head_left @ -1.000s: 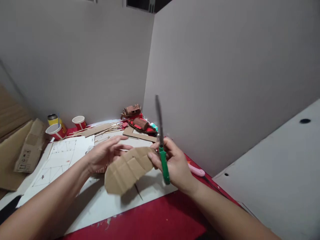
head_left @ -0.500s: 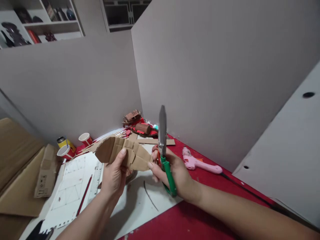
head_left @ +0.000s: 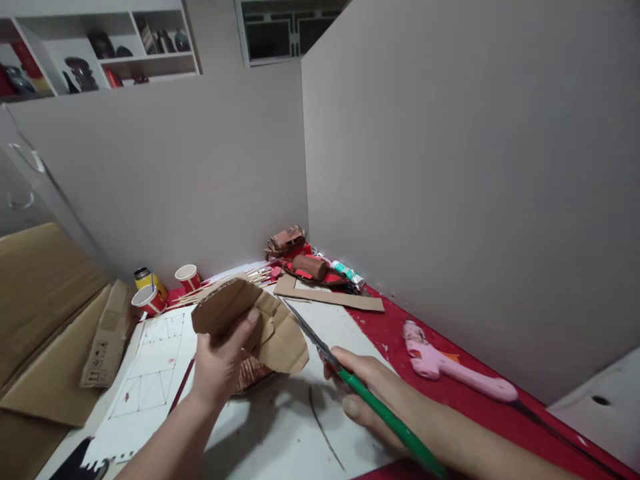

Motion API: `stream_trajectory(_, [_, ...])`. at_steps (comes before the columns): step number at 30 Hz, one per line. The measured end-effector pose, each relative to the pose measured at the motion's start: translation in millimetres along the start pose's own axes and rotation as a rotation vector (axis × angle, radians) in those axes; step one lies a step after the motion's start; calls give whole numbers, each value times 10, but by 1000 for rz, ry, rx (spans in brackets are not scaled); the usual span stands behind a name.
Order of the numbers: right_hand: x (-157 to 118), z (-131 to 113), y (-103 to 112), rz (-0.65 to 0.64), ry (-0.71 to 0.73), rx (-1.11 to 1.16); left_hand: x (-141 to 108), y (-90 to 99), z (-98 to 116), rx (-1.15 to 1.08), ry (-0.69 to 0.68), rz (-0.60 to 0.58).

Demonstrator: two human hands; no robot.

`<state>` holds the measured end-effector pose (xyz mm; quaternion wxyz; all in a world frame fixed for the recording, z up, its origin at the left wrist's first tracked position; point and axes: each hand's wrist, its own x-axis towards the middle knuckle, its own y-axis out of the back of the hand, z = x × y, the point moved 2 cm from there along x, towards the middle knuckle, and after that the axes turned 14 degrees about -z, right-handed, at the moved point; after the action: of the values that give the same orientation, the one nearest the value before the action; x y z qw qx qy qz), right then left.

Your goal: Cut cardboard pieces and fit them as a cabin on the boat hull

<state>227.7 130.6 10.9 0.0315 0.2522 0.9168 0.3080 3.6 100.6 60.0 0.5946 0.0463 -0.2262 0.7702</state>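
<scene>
Between the thumb and fingers of my left hand (head_left: 223, 363) is a curved, creased piece of cardboard (head_left: 283, 337), tilted above the white board (head_left: 280, 427). My right hand (head_left: 373, 387) grips green-handled scissors (head_left: 373, 400), with the blades pointing up and left beside the cardboard's right edge. The blades look closed or nearly so, apart from the cardboard. Beneath the cardboard a reddish-brown ribbed piece (head_left: 253, 375) partly shows on the board. A thin dark curved strip or line (head_left: 320, 427) runs across the board below the scissors.
A pink glue gun (head_left: 457, 370) with a dark cord lies right on the red tabletop (head_left: 385, 327). Behind are a cardboard strip (head_left: 340, 300), brown model parts (head_left: 310, 267) and thin sticks. At left are paper cups (head_left: 150, 300), a drawing sheet (head_left: 155, 360) and a cardboard box (head_left: 50, 360).
My right hand has moved away from the cardboard, and the scissors have swung from upright to pointing up-left. My left hand has tilted the cardboard. The camera view has shifted left.
</scene>
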Motion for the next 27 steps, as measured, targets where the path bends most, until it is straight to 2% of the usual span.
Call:
stream_trajectory(6, [-38, -45, 17, -4, -44, -54, -39, 79, -90, 99, -17, -56])
stream_trajectory(12, [-40, 101, -27, -22, -78, -31, -26, -43, -45, 18, 3, -17])
stream_trajectory(17, [-53, 118, -65, 3, -55, 40, -41, -143, 10, -65, 37, 3])
stream_trajectory(27, [-63, 118, -81, 21, 0, 127, -79, -166, 17, -85, 66, -17])
